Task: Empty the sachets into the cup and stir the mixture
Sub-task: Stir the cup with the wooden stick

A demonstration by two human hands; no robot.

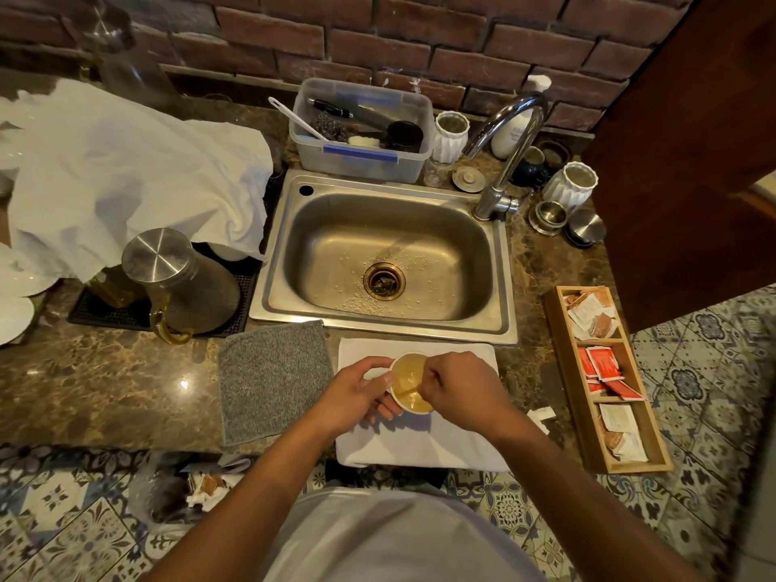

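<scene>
A small white cup (409, 382) with pale amber liquid stands on a white cloth (420, 438) at the counter's front edge, below the sink. My left hand (357, 396) wraps around the cup's left side. Over the cup's right rim, my right hand (457, 390) pinches a thin wooden stirrer (406, 391) that dips into the liquid. A wooden tray (564, 371) to the right holds sachets: brown-and-white ones in the far and near compartments, red ones (600, 367) in the middle. An opened white sachet (541, 415) lies on the counter beside the tray.
A steel sink (386, 254) with a tap (508, 149) lies beyond the cup. A grey cloth (273, 380) lies to the left; a metal pitcher (184, 283) stands on a black mat. A plastic tub of utensils (361, 128) and jars line the brick wall.
</scene>
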